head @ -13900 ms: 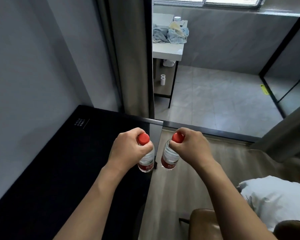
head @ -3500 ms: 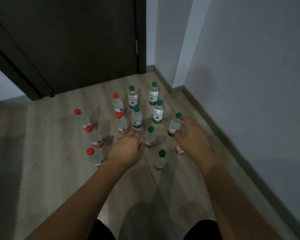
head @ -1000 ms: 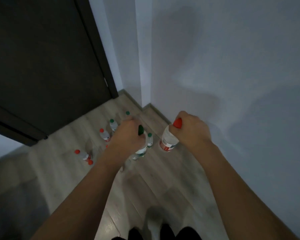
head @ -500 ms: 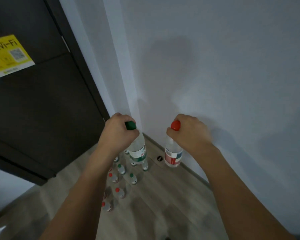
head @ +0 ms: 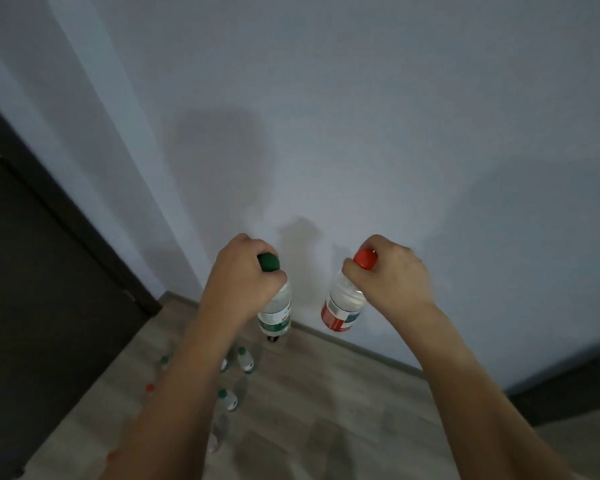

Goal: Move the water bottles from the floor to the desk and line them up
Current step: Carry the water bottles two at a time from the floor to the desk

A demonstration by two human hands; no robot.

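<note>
While both bare forearms reach forward from the bottom of the frame, each hand holds one water bottle up in the air in front of a pale wall (head: pixel 361 116). At centre left, the left hand (head: pixel 241 277) has its fingers curled round the neck of a green-capped bottle (head: pixel 274 311), whose dark green cap shows above the fist and whose green-and-white label hangs below it. At centre right, the right hand (head: pixel 392 275) grips the neck of a red-capped bottle (head: pixel 342 308) just under its orange-red cap, the red-and-white label hanging below. The two held bottles hang close to upright, side by side but apart, clear of the floor. Lower left of centre, more bottles stand on the wood-look floor (head: pixel 326 410), partly hidden behind the left forearm and blurred: three green-capped floor bottles (head: pixel 246 360) can be made out, another bottle shows only as a sliver beside the forearm, and two red caps (head: pixel 149 388) show left of the forearm. One more clear bottle, its cap not visible, stands further down. Their full number cannot be told. A dark door (head: pixel 32 289) fills the left edge, and a dark band crosses the lower right corner. No desk is in view.
</note>
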